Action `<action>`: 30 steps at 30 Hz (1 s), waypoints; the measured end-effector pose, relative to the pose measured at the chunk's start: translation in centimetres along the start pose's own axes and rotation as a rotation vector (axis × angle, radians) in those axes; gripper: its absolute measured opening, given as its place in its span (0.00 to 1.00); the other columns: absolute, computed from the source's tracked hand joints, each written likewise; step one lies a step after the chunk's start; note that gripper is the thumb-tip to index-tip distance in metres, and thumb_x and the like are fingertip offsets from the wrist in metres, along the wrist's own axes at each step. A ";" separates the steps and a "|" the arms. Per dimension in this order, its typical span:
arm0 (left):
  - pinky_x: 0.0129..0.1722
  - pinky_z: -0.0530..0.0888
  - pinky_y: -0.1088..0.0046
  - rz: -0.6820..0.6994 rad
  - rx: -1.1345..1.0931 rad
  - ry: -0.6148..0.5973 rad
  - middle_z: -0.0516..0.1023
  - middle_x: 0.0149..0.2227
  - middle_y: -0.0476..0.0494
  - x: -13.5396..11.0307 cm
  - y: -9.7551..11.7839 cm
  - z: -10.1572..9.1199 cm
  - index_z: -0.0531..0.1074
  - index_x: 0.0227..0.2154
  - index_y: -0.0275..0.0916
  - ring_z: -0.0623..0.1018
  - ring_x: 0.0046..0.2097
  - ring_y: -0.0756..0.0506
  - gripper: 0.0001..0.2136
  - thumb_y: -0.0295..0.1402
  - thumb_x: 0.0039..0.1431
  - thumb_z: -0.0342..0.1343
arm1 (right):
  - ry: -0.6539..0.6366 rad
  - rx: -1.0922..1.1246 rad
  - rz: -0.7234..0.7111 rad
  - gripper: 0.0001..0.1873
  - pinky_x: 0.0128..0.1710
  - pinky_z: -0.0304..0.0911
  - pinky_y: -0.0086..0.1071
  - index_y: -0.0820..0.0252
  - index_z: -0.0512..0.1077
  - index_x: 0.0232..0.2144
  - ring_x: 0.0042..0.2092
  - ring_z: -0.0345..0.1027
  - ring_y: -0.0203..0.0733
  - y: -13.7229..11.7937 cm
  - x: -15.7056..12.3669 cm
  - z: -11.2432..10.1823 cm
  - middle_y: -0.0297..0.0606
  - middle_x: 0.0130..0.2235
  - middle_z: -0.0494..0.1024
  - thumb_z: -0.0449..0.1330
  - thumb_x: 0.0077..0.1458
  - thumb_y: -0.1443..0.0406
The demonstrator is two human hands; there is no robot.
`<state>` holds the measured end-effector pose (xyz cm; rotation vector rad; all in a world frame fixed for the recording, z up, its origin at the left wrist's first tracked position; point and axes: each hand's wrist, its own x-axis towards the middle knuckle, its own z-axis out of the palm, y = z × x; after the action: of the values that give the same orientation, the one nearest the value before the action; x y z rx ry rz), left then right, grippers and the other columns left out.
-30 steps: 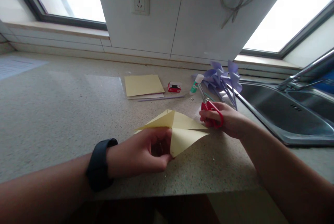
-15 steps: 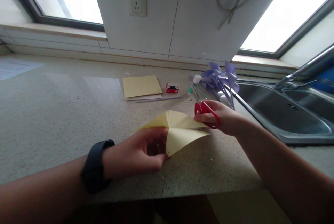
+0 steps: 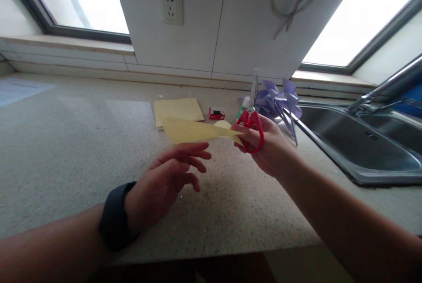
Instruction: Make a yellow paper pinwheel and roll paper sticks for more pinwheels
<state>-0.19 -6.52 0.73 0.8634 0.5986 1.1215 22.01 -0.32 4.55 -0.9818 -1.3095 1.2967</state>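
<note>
My right hand grips red-handled scissors with the blades pointing up, and its fingertips also pinch one corner of a folded yellow paper. The paper hangs in the air above the speckled countertop, stretching left from that hand. My left hand, with a black watch band on the wrist, hovers just below the paper with its fingers spread and nothing in them.
A stack of yellow sheets, a small red box, a glue bottle and purple paper pinwheels lie at the back. A steel sink with a tap is at the right. A wall socket sits above.
The left hand has let go of the yellow paper and opened. The right hand has lifted the paper off the counter together with the scissors, whose blades now point upward.
</note>
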 end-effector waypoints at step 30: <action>0.26 0.73 0.81 0.033 0.004 0.227 0.76 0.34 0.52 0.9 -0.3 0.7 0.74 0.37 0.39 0.75 0.30 0.54 0.08 0.30 0.57 0.67 | -0.296 -0.053 -0.048 0.19 0.31 0.71 0.28 0.56 0.68 0.31 0.31 0.75 0.35 3.4 -2.3 2.5 0.32 0.32 0.80 0.75 0.43 0.67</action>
<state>0.82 -5.93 0.90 0.7569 0.7761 1.2581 19.61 -2.72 1.16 -0.8099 -1.5890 1.4146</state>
